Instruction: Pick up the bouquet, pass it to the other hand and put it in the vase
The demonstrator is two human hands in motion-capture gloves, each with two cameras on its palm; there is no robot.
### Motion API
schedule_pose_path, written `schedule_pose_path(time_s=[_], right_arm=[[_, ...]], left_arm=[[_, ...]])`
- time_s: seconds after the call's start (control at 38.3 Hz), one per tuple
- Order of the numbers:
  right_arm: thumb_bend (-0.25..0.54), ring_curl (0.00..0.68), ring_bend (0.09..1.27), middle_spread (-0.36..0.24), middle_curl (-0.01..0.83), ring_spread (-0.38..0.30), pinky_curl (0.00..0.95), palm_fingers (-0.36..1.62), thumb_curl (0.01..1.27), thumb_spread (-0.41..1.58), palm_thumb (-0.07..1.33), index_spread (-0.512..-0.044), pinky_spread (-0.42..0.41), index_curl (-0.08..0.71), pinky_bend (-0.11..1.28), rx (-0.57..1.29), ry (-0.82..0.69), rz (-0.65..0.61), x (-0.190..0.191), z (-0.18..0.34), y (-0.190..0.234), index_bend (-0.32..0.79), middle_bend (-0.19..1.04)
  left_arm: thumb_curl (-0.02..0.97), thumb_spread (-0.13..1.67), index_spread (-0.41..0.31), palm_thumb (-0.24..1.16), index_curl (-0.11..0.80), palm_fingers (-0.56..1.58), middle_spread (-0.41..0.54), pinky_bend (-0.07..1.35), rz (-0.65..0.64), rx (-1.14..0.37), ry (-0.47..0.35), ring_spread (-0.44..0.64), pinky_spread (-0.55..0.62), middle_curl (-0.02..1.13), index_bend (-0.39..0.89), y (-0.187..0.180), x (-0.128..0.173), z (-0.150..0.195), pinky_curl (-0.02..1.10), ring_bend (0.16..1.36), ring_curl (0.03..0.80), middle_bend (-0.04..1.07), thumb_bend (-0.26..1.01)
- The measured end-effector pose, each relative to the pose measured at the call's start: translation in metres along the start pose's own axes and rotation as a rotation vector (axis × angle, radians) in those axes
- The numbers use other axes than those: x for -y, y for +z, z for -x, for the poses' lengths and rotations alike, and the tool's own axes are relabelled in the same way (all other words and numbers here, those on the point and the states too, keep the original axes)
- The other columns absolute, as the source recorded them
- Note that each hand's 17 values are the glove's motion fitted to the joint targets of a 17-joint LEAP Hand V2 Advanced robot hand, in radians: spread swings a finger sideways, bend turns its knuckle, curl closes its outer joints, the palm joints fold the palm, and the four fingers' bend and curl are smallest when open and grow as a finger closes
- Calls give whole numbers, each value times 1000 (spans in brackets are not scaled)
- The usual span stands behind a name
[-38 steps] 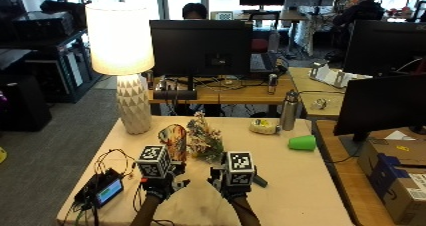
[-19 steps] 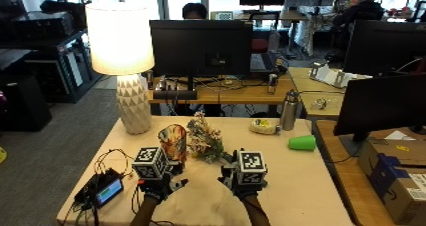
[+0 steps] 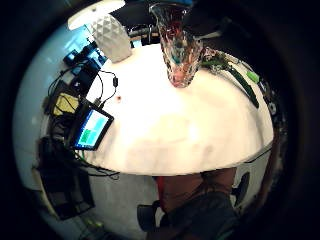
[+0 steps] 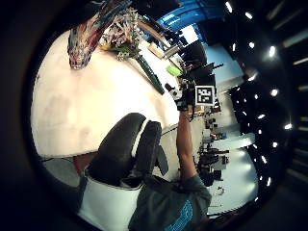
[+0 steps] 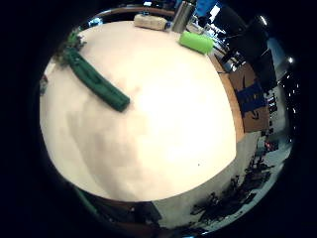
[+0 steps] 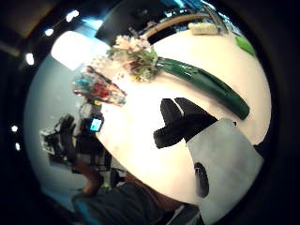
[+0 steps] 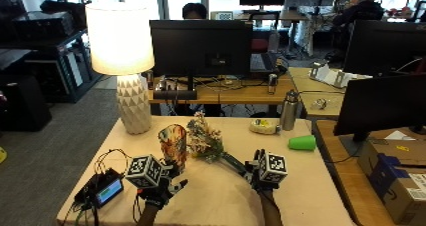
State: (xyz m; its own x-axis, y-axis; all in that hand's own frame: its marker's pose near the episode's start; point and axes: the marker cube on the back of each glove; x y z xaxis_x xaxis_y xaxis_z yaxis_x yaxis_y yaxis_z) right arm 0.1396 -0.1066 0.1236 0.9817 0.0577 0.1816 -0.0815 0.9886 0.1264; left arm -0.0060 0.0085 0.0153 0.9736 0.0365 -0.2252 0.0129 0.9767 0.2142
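Note:
A multicoloured glass vase (image 7: 173, 142) stands upright on the pale table (image 7: 219, 206). Just right of it lies the bouquet (image 7: 203, 141), pale flowers toward the vase and a green wrapped stem (image 7: 234, 164) trailing toward me. My right hand (image 7: 264, 173) hovers at the stem's near end with fingers (image 6: 180, 124) extended and nothing in them. The stem (image 5: 96, 82) lies flat on the table below that palm. My left hand (image 7: 160, 183) is in front of the vase (image 3: 180, 50), its fingers (image 4: 127, 149) relaxed and holding nothing.
A white lamp (image 7: 133, 101) stands at the table's back left. A small screen device (image 7: 106, 191) with cables lies near the left front edge. A green cup (image 7: 303, 142), a metal bottle (image 7: 288, 110) and a yellowish roll (image 7: 264, 127) are at the back right.
My right hand has moved rightward and a little forward, to the near end of the bouquet's stem. The left hand has barely shifted. Vase and bouquet lie as before.

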Motion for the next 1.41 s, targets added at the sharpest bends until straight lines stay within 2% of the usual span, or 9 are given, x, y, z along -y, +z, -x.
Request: schedule_pose_path(time_s=[0.31, 0.52, 0.6, 0.7, 0.76, 0.86, 0.99, 1.25, 1.41], right_arm=[[4, 216, 332, 82, 290, 235, 347, 13, 314, 1074, 685, -320, 349, 168, 644, -7, 120, 230, 29, -15, 69, 97, 204], [51, 252, 451, 32, 316, 180, 360, 322, 363, 1070, 853, -287, 309, 165, 725, -66, 189, 251, 28, -3, 81, 118, 241], [82, 258, 492, -8, 326, 107, 330, 563, 389, 1084, 925, -289, 282, 206, 650, -106, 205, 210, 26, -2, 79, 213, 259], [85, 282, 507, -38, 350, 40, 316, 716, 409, 1077, 970, -288, 263, 250, 553, -176, 202, 145, 25, -3, 75, 224, 298], [78, 291, 509, -58, 371, -3, 304, 848, 418, 1057, 983, -288, 225, 264, 500, -212, 188, 104, 28, -4, 77, 218, 359], [38, 341, 617, -109, 409, -114, 334, 1188, 443, 967, 983, -284, 17, 247, 587, -234, 169, 35, 34, -7, 82, 88, 423], [-9, 421, 737, -134, 460, -168, 387, 1353, 486, 835, 983, -275, -145, 277, 649, -238, 161, -45, 36, -6, 85, 127, 505], [-31, 499, 885, -161, 527, -191, 439, 1411, 551, 688, 957, -258, -252, 340, 705, -112, 202, -106, 31, 1, 70, 188, 626], [-27, 526, 928, -170, 553, -197, 460, 1397, 580, 657, 956, -256, -274, 380, 735, 111, 210, -181, 28, 17, 35, 202, 670]], left_arm=[[258, 1001, -92, 136, 297, 353, 83, 308, 22, 2, 0, 258, 449, 302, 148, 10, -1, 4, 310, 532, 275, 183, -25], [266, 1003, -92, 134, 303, 358, 78, 303, 35, -10, -11, 249, 450, 311, 146, 16, 1, 11, 315, 533, 280, 185, -26], [268, 1002, -92, 138, 305, 358, 78, 302, 31, -4, -16, 248, 451, 314, 145, 14, 0, 12, 317, 533, 282, 184, -25], [269, 1002, -92, 139, 306, 357, 77, 301, 31, -4, -19, 247, 451, 317, 145, 13, -1, 11, 319, 532, 283, 183, -26], [270, 1002, -92, 139, 308, 358, 77, 300, 34, -7, -16, 247, 451, 318, 147, 14, -1, 13, 320, 531, 284, 182, -26], [271, 1002, -92, 139, 309, 357, 77, 300, 44, -12, -22, 247, 451, 321, 145, 14, -3, 12, 323, 532, 286, 182, -26], [272, 1002, -92, 139, 310, 356, 74, 299, 48, -7, -26, 246, 452, 323, 145, 18, 1, 16, 325, 531, 287, 182, -26], [278, 1001, -92, 144, 311, 361, 72, 297, 29, -23, -18, 247, 449, 328, 146, 13, 7, 15, 331, 530, 287, 183, -26], [280, 1002, -92, 145, 312, 367, 72, 291, -9, -77, 5, 243, 446, 332, 146, -2, 14, 6, 332, 531, 288, 184, -25]])
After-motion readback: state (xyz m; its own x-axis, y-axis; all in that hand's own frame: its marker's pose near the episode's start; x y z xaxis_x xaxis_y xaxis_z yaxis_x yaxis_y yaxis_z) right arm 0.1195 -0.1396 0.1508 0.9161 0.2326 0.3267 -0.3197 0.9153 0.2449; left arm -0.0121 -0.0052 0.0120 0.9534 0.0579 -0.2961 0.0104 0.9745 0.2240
